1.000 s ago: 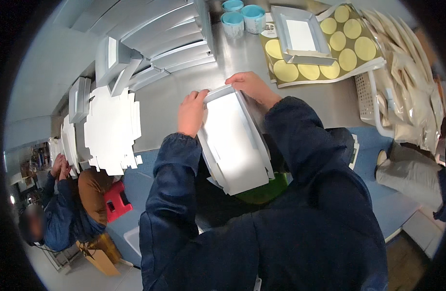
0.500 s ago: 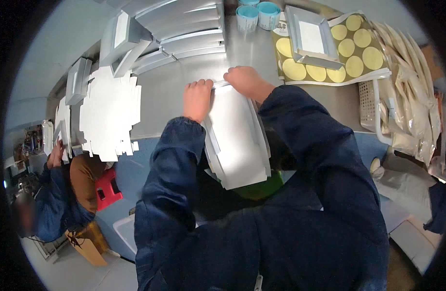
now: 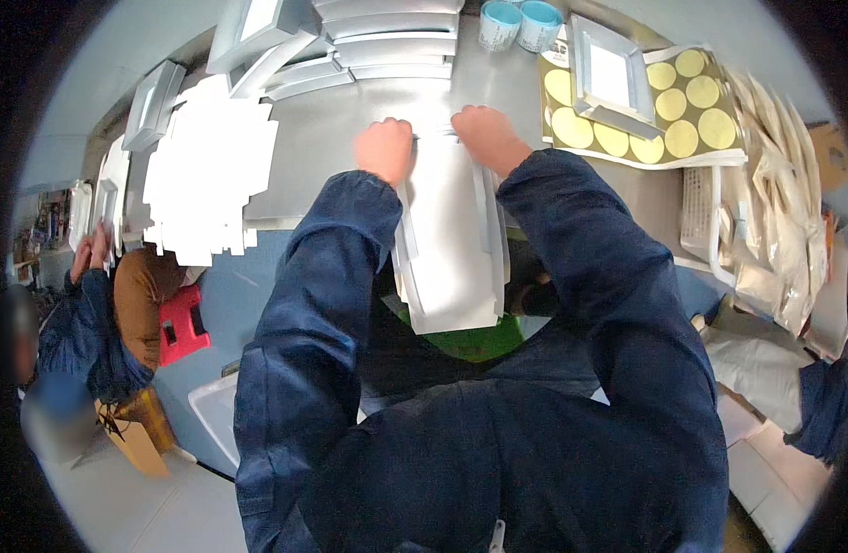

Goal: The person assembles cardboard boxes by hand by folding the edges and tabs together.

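Nearest to me is the front of a dark blue jacket [image 3: 451, 452] with a pale zip pull, and below the work I notice something green [image 3: 479, 339]. Above it lies the half-folded box [image 3: 450, 244], which reaches from over the person's lap onto the steel table [image 3: 322, 175]. Its face is white and smooth, and a bright shine falls on the middle part. The near end is an open flap, flat and a little wider; along both long sides narrow greyish walls stand up, and they look slightly uneven. At the far end, the left hand [image 3: 384, 147] is closed on the left corner and the right hand [image 3: 488, 138] on the right one; the fingers of both are curled together over the card, though their tips are hidden from me. To the left on the table is a loose pile of flat white card pieces [image 3: 207, 175]. To the right, a white basket [image 3: 696, 212] stands beside beige packets [image 3: 765, 203]. Farther away, a grey tray [image 3: 582, 78] rests on a sheet of round yellow stickers [image 3: 682, 140], near pale blue cups [image 3: 539, 29], and stacked grey boxes [image 3: 396, 51] fill the back.
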Available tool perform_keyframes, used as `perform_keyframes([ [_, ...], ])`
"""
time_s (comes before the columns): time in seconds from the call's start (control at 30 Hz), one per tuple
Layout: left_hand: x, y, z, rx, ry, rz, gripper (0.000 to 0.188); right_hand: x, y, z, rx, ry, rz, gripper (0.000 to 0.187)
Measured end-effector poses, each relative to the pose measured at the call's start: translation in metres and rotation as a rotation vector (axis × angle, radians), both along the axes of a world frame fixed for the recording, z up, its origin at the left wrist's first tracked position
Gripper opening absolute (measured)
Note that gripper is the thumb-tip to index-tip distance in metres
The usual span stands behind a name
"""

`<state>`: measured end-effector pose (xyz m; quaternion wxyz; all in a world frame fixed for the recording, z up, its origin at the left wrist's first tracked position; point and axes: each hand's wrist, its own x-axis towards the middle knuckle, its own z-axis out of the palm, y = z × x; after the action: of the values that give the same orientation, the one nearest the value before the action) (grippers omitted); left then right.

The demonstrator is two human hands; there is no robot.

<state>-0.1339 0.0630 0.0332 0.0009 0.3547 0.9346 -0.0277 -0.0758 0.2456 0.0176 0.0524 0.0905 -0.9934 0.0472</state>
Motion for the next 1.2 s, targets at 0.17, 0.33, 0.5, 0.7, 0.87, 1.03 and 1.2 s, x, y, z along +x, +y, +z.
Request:
perform_keyframes([
  [0.17,0.005,0.01,-0.001,0.031,-0.024,0.045,0.013,-0.001,-0.009,0.003,0.083,-0.078,-0.025,0.008],
  [0.33,0.003,0.002,-0.006,0.104,0.09,0.043,0.014,-0.005,-0.006,0.007,0.087,-0.111,-0.055,0.009],
  [0.5,0.003,0.019,0.004,0.005,-0.077,0.226,0.017,-0.004,-0.002,-0.003,0.017,-0.07,-0.154,0.01],
  [0.7,0.0,0.009,-0.033,0.109,0.034,0.239,0.018,-0.005,-0.018,0.008,0.104,-0.082,-0.159,0.011],
  [0.87,0.002,0.014,-0.021,0.182,0.045,0.273,0.017,-0.006,-0.011,0.002,0.034,-0.007,-0.093,0.01],
  [1.03,-0.003,-0.002,-0.024,0.203,0.021,0.146,0.013,-0.009,-0.01,-0.001,-0.007,-0.048,-0.019,0.008],
  [1.2,0.002,-0.003,-0.017,0.21,-0.071,0.158,0.013,-0.001,-0.015,-0.008,0.036,-0.013,0.004,0.007],
])
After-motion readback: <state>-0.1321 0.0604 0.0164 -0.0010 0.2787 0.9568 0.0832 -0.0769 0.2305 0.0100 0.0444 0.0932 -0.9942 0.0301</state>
